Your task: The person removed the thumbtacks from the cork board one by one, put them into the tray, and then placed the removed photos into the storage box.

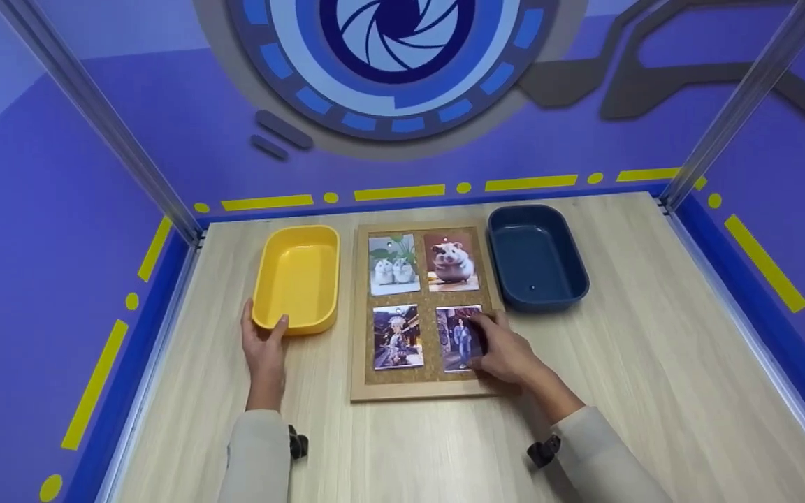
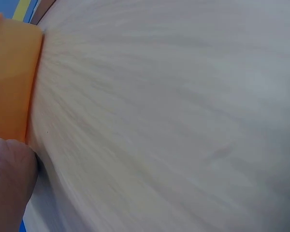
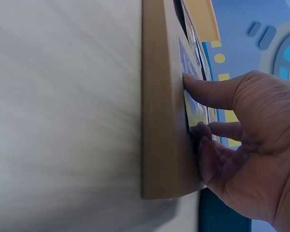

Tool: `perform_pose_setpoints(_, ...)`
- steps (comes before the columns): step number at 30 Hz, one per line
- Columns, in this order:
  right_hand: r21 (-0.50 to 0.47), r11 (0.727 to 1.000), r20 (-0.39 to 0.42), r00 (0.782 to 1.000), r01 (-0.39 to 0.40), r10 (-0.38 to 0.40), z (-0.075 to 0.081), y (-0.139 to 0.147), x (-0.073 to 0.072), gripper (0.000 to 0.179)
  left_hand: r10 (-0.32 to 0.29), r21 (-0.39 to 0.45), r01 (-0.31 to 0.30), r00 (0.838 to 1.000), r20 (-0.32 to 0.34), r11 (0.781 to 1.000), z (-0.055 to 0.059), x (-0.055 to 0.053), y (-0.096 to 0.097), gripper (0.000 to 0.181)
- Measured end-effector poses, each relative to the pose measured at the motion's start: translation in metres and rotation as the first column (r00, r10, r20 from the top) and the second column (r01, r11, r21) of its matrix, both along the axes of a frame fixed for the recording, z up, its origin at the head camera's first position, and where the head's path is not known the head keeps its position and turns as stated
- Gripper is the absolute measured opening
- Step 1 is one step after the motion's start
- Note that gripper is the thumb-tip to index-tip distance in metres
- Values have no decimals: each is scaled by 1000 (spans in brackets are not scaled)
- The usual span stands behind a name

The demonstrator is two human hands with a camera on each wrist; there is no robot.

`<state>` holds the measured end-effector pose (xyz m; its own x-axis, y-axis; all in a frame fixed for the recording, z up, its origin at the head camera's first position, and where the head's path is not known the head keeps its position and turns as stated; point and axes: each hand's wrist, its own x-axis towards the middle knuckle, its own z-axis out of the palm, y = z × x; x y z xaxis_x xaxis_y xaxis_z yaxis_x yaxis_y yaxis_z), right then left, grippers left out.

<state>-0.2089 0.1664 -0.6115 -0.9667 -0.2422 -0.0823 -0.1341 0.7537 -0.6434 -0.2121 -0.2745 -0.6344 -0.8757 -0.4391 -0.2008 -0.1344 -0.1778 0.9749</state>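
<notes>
A cork board [image 1: 429, 349] in a wooden frame bears photos. The upper two are a picture of two hamsters [image 1: 394, 269] and one of a brown-and-white hamster [image 1: 453, 265]. Below are a photo of a figure in ornate dress [image 1: 397, 339] and a photo of a standing person [image 1: 455, 342]. My right hand [image 1: 507, 349] holds this last photo by its right side, thumb near the bottom corner, fingers higher up; its top corner is partly hidden. My left hand [image 1: 266, 353] grips the near-left corner of a yellow tray [image 1: 298, 286], thumb against its near wall [image 2: 14, 82].
A dark blue tray [image 1: 539, 265] stands right of the board, with a small speck inside. All of this sits on a pale wooden table [image 1: 437, 454]. Blue-purple panels [image 1: 249, 140] with metal posts [image 1: 95, 105] enclose the back and sides.
</notes>
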Motion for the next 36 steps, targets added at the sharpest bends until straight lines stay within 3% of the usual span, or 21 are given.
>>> perform_pose_setpoints(10, -45, 999, 1, 1000, -13, 13, -1, -1, -6, 93, -6, -8, 6, 1000, 5, 1000, 1, 1, -3, 86)
perform_pose_setpoints(17, -71, 997, 3, 1000, 17, -17, -3, 1, -5, 89, -18, 53, 20, 999, -30, 998, 8, 5, 0, 87)
perform_pose_setpoints(25, -83, 996, 14, 999, 37, -36, -8, 1, -6, 89, -7, 3, 7, 1000, -30, 1000, 1, 3, 0, 86)
perform_pose_setpoints(36, -108, 990, 62, 995, 87, -80, -4, -4, -10, 97, -12, 26, 12, 1000, -5, 1000, 14, 6, 2, 86)
